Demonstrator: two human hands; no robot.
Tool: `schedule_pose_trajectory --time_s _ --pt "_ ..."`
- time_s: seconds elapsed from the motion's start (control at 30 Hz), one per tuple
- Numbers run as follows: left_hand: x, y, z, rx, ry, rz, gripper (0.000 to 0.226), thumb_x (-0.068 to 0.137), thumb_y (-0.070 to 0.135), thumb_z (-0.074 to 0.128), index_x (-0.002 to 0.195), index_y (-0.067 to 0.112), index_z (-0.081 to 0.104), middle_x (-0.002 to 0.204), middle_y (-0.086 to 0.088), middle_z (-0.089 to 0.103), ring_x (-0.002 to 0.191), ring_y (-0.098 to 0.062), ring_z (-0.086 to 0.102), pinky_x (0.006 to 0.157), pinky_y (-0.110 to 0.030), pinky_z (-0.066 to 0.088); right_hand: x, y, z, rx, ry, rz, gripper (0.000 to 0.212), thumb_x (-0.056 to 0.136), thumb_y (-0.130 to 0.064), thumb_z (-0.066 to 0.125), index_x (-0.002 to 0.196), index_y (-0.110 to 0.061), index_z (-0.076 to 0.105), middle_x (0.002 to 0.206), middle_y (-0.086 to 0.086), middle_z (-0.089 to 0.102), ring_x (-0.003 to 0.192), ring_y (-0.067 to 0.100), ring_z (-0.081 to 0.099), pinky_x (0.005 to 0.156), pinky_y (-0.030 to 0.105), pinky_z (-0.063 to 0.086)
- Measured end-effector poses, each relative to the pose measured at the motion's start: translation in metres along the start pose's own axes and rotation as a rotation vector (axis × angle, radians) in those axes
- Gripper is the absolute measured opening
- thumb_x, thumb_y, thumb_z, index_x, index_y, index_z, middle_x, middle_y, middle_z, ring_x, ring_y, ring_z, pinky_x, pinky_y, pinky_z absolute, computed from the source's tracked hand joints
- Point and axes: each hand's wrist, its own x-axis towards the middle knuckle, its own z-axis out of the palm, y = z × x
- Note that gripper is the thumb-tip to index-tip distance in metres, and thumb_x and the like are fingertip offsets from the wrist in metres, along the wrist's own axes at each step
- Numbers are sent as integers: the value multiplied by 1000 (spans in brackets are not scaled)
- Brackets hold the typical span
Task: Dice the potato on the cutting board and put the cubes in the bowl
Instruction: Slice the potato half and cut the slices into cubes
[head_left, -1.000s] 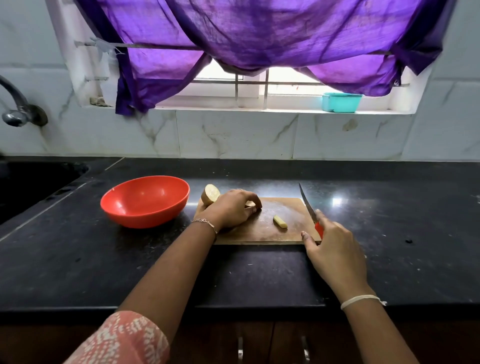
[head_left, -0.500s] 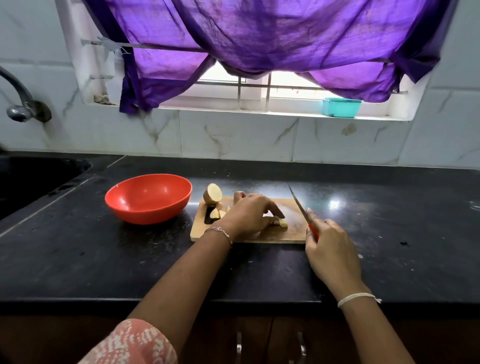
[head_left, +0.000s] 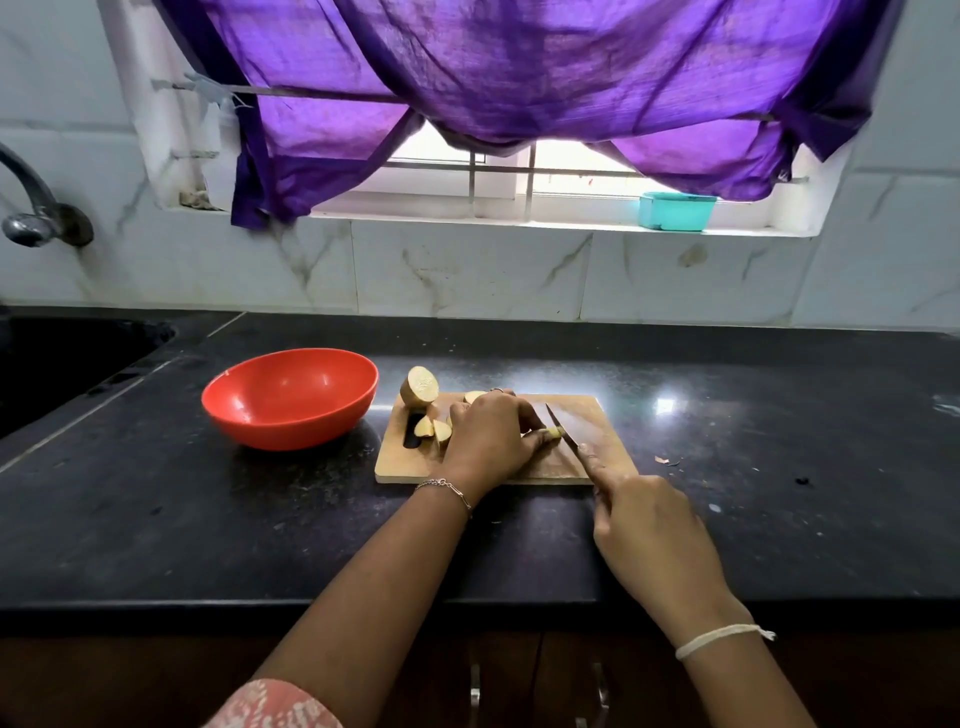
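Note:
A wooden cutting board (head_left: 597, 415) lies on the black counter. My left hand (head_left: 488, 441) pinches a small potato strip (head_left: 555, 432) at the board's middle. My right hand (head_left: 649, 540) grips a knife (head_left: 563, 428) whose blade sits against that strip. A half potato (head_left: 420, 387) stands cut face up at the board's far left corner, with a few wedges (head_left: 434, 430) beside my left hand. The red bowl (head_left: 291, 397) sits left of the board and looks empty.
A dark sink (head_left: 62, 364) with a tap (head_left: 31, 218) is at the far left. A teal container (head_left: 675, 210) stands on the window sill under a purple curtain. Small peel scraps (head_left: 665, 460) lie on the counter right of the board.
My left hand has shifted right from the potato pieces to the loose strip. The knife has come down from the board's right edge onto the strip.

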Motion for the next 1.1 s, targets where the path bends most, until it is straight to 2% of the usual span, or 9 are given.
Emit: schedule_pose_trajectory --time_s 0.07,0.23,0.33,0.43,0.57,0.7,0.87,1.0,1.1 --pt "1 -1 1 -24 -3 -13 28 83 52 67 94 28 76 101 10 64 106 -12 53 84 -34 27 -1 -2 1 -13 15 -13 53 97 -24 42 144 -47 33 112 8 63 101 30 61 80 38 49" --pt "3 -3 4 -58 -9 -29 29 81 52 69 90 26 76 101 9 69 103 -14 57 95 -39 36 -1 -3 1 -71 -6 -25 56 97 -21 40 147 -43 29 115 7 62 102 28 61 81 38 49" --pt "4 -5 4 -90 -8 -30 28 80 52 71 87 26 76 97 9 71 96 -16 60 93 -40 41 0 -10 4 -181 -51 -58 61 96 -13 38 150 -36 23 116 5 60 104 26 61 81 36 49" --pt "3 -4 3 -92 -9 -35 28 81 52 69 89 26 76 96 9 71 94 -15 61 93 -37 38 2 -13 7 -230 -50 -88 64 95 -6 36 152 -29 21 115 4 60 103 25 62 81 35 50" --pt "0 -5 3 -123 -7 -31 23 81 45 69 94 27 77 94 10 73 92 -12 63 98 -39 41 1 -11 6 -156 -52 -32 63 94 -13 39 151 -35 23 114 5 62 103 26 61 81 36 49" --pt "0 -5 2 -157 -13 -43 23 78 43 71 92 25 77 91 9 74 88 -12 64 93 -40 47 -2 -8 6 -71 -11 -20 63 95 -14 39 150 -39 23 111 8 63 100 29 60 80 38 49" --pt "0 -5 1 -167 -22 -55 22 79 44 72 89 25 78 88 8 73 87 -14 62 92 -41 48 -3 -11 3 -137 -43 -49 63 96 -13 37 151 -39 20 114 6 62 104 27 60 83 37 49" --pt "1 -5 1 -140 -38 -61 25 79 50 71 88 27 77 90 9 71 88 -14 61 93 -40 46 1 -13 3 -200 -52 -90 62 96 -9 35 151 -34 23 115 4 61 105 25 61 82 37 50" --pt "1 -5 1 -147 -46 -56 23 80 46 72 89 27 77 92 8 71 89 -15 61 93 -42 46 2 -15 0 -208 -70 -89 59 96 -9 34 150 -32 27 118 4 59 107 25 60 83 36 50"
